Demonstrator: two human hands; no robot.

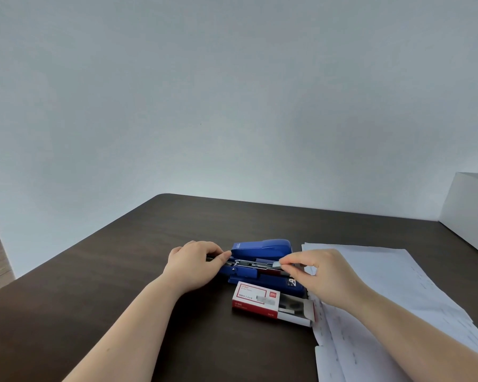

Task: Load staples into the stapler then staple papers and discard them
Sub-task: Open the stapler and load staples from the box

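Note:
A blue stapler (262,248) lies on the dark table with its top swung open and the metal staple channel (253,263) exposed. My left hand (195,264) grips the left end of the stapler. My right hand (327,274) pinches a small grey strip of staples (276,264) at the right end of the channel. In front of the stapler lies a red and white staple box (260,297), its tray slid out to the right. White papers (392,293) are spread to the right, partly under my right forearm.
The dark brown table (122,271) runs to a rounded far corner at the wall. A white box (469,210) stands at the far right edge of the table. Wooden floor shows at the left.

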